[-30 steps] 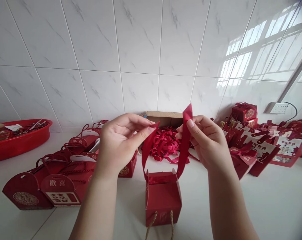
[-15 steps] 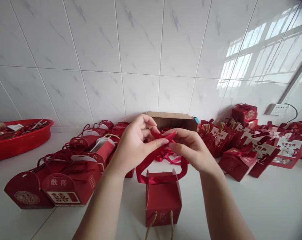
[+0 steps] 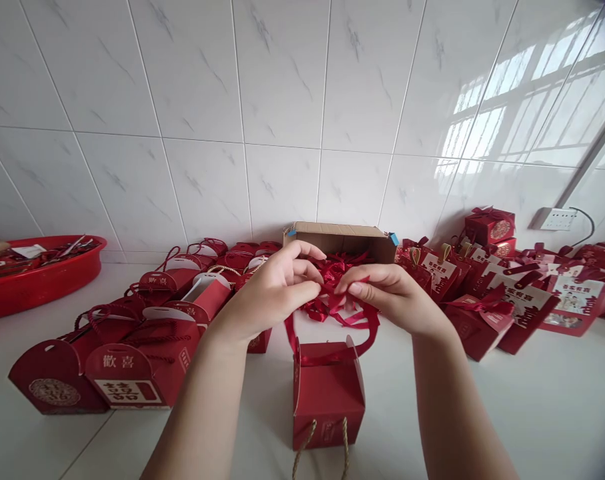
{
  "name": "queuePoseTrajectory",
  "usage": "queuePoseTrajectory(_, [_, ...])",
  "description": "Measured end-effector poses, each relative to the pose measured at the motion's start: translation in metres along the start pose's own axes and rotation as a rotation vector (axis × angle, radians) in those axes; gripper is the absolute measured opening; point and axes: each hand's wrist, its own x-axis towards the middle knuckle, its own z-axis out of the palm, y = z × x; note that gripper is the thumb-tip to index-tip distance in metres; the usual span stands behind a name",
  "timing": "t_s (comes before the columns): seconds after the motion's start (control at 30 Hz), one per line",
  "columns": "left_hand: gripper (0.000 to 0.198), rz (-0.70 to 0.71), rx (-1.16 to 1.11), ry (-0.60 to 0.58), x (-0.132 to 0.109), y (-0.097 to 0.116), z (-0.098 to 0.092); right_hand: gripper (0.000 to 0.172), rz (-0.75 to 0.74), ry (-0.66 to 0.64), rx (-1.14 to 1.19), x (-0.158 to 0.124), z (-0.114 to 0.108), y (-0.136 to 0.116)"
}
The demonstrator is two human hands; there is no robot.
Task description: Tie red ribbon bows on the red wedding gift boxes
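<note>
A small red gift box [image 3: 328, 393] with a rope handle stands upright on the white surface in front of me. A red ribbon [image 3: 368, 333] runs through its top and loops up on both sides. My left hand [image 3: 272, 293] and my right hand [image 3: 387, 297] meet just above the box, each pinching one end of the ribbon where the ends cross between the fingertips.
Several red gift boxes [image 3: 132, 360] lie at the left, more [image 3: 497, 300] are piled at the right by the tiled wall. A cardboard box [image 3: 339, 237] with loose red ribbons stands behind my hands. A red basin [image 3: 37, 280] sits far left. A wall socket [image 3: 555, 218] is at the right.
My hands came together from holding the ribbon ends up and apart. The ends now cross between my fingers, lower and closer to the box top.
</note>
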Motion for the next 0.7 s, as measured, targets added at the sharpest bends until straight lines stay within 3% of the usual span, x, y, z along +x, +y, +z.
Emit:
queuePoseTrajectory(0.17, [0.015, -0.025, 0.010, 0.001, 0.001, -0.001, 0.000, 0.021, -0.052, -0.147, -0.308, -0.004, -0.004, -0.011])
queuePoseTrajectory(0.27, [0.011, -0.051, 0.025, 0.012, 0.002, -0.004, -0.001, 0.021, -0.085, -0.099, -0.438, -0.004, 0.000, -0.016])
queuePoseTrajectory(0.5, [0.026, -0.082, 0.068, 0.060, 0.002, -0.009, 0.001, 0.034, -0.090, 0.005, -0.558, -0.001, 0.005, -0.010])
queuePoseTrajectory(0.7, [0.018, 0.073, 0.285, 0.187, -0.008, 0.003, 0.017, 0.017, -0.136, 0.134, -0.435, 0.001, 0.005, -0.005])
